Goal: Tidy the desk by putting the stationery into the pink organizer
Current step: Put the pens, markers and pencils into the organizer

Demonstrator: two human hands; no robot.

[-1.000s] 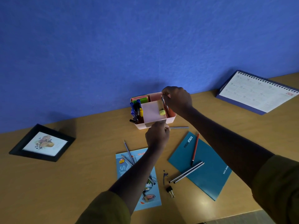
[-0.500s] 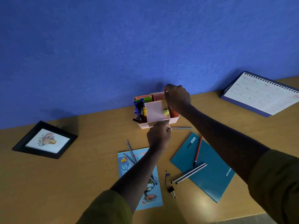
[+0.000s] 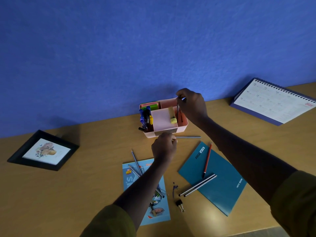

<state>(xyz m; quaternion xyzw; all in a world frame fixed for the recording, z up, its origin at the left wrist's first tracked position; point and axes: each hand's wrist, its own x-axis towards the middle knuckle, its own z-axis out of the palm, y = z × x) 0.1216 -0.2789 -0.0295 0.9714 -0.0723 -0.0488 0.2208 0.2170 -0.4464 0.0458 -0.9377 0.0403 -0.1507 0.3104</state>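
Landmark: the pink organizer (image 3: 185,124) stands on the desk against the blue wall; every place below is given from it.
Right hand (image 3: 192,105): above the organizer's right-hand compartment, with thumb and fingers pinched on the top end of a dark pencil (image 3: 177,112).
Dark pencil: upright, long axis vertical, with its lower end down inside that compartment beside a yellow-capped stick (image 3: 172,116).
Left hand (image 3: 164,148): just in front of the organizer's front wall, fingers curled, with the tips at the left end of a grey pencil (image 3: 189,137). The back of the hand faces the camera, so whether it grips cannot be told.
Grey pencil: flat on the desk just in front of the organizer, long axis parallel to the front wall, running rightward from the left hand.
Key relation: the compartment lies straight below the right-hand pinch, so the dark pencil probably needs only letting go. The grey pencil is nearer the left hand and would have to be tipped upright and lifted over the front wall.
Left to tidy: a red pencil (image 3: 207,159) and a pair of pencils (image 3: 197,185) lie on a teal notebook (image 3: 222,190), in front and to the right. More pencils lie on a blue booklet (image 3: 130,181) in front, with a binder clip (image 3: 179,203) farther forward.
Hidden: the left arm covers part of the booklet, the dark pencil's tip is out of sight, and a small blue object (image 3: 174,186) is too small to identify.
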